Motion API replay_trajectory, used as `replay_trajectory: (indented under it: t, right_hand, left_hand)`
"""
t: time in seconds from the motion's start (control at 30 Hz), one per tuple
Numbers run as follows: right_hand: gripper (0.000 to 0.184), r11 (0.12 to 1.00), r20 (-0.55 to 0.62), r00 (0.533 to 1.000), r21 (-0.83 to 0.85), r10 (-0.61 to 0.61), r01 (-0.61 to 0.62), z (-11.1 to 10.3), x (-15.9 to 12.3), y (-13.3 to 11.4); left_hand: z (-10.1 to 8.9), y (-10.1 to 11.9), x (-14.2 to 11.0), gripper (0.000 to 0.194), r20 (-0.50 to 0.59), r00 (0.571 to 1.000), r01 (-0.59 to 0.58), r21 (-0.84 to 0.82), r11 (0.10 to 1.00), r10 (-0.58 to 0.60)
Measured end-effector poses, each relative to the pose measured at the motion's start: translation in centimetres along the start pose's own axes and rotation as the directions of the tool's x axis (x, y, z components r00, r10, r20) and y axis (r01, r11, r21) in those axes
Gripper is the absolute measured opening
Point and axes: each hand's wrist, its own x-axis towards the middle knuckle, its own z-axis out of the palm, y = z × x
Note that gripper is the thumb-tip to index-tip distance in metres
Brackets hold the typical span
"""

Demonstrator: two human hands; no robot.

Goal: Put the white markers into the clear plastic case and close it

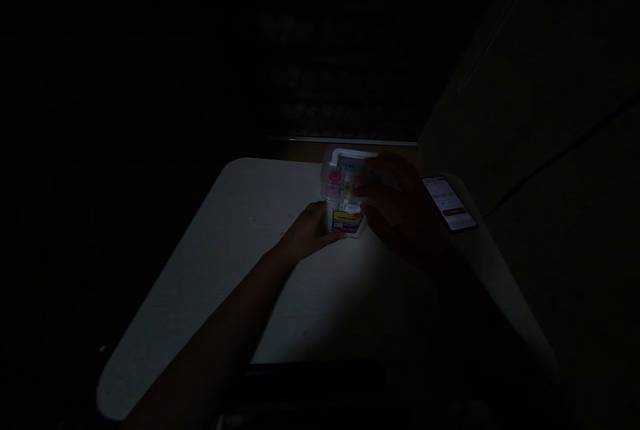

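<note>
A small box of markers (346, 218) stands upright near the far edge of the white table, with a clear lid (326, 180) and a white handle on top. Pink, blue and yellow marker caps show through the lid, and a yellow and dark label is on the front. My left hand (313, 230) grips the lower left side of the box, thumb across its front bottom. Dark in shadow, my right hand (400, 200) is curled around the right side of the lid, with fingertips at its top and front. It hides that side of the box.
To the right of my right hand, a phone (449, 203) lies on the table (200, 270) with a lit timer screen. A dark cable (560, 153) runs from near the phone to the upper right. The surroundings are very dark.
</note>
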Motion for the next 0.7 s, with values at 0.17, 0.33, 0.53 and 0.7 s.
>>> replay_trajectory:
  t: [0.17,0.33,0.53,0.7]
  right_hand:
    - [0.025,1.0,0.009,1.0,0.01,0.026,-0.026,-0.3,0.0,0.2]
    - [0.029,0.996,-0.011,0.997,-0.047,0.077,-0.078,-0.3,0.1,0.5]
    - [0.031,0.994,-0.1,0.99,-0.046,0.094,-0.099,-0.2,0.1,0.5]
    - [0.028,0.99,-0.173,0.975,-0.007,0.137,-0.14,-1.3,0.4,-0.1]
  left_hand:
    - [0.0,-0.2,-0.1,0.055,0.009,1.0,0.021,-0.043,0.999,-0.021]
    - [0.0,-0.7,-0.3,0.053,0.017,0.999,0.034,-0.064,0.997,-0.033]
    - [-0.2,-1.1,-0.3,0.053,0.019,1.0,-0.011,-0.049,0.999,0.012]
    - [-0.2,-1.0,-0.3,0.052,0.1,0.994,-0.036,-0.049,0.998,0.041]
